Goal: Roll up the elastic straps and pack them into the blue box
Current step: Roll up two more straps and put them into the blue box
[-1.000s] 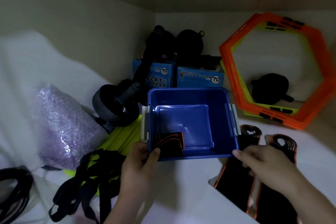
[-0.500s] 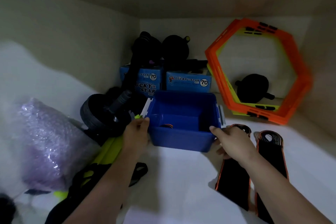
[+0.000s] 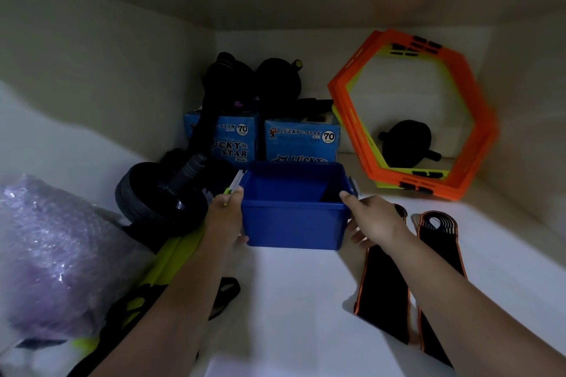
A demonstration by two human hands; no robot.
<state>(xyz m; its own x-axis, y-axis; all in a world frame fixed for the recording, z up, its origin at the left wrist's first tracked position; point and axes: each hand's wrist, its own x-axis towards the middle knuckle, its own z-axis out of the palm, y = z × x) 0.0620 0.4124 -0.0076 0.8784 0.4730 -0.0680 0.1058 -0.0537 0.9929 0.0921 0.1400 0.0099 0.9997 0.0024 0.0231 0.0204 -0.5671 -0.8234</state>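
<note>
The blue box (image 3: 292, 223) stands on the white shelf, seen from its near side, so its inside is mostly hidden. My left hand (image 3: 226, 217) grips its left wall with the thumb over the rim. My right hand (image 3: 372, 220) grips its right wall the same way. Two flat black elastic straps with orange edging lie unrolled to the right of the box: one strap (image 3: 384, 288) partly under my right forearm, the other strap (image 3: 441, 254) further right. Any strap inside the box is out of sight.
Behind the box stand two blue Lucky Star cartons (image 3: 301, 141) with black gear on top. An ab wheel (image 3: 159, 193) lies at the left, a purple bubble-wrap bundle (image 3: 58, 254) nearer left. Orange hexagon rings (image 3: 459, 119) lean on the back wall at right.
Both hands have pushed the blue box away from me toward the cartons. The view has dropped lower, so the rolled strap inside is no longer visible.
</note>
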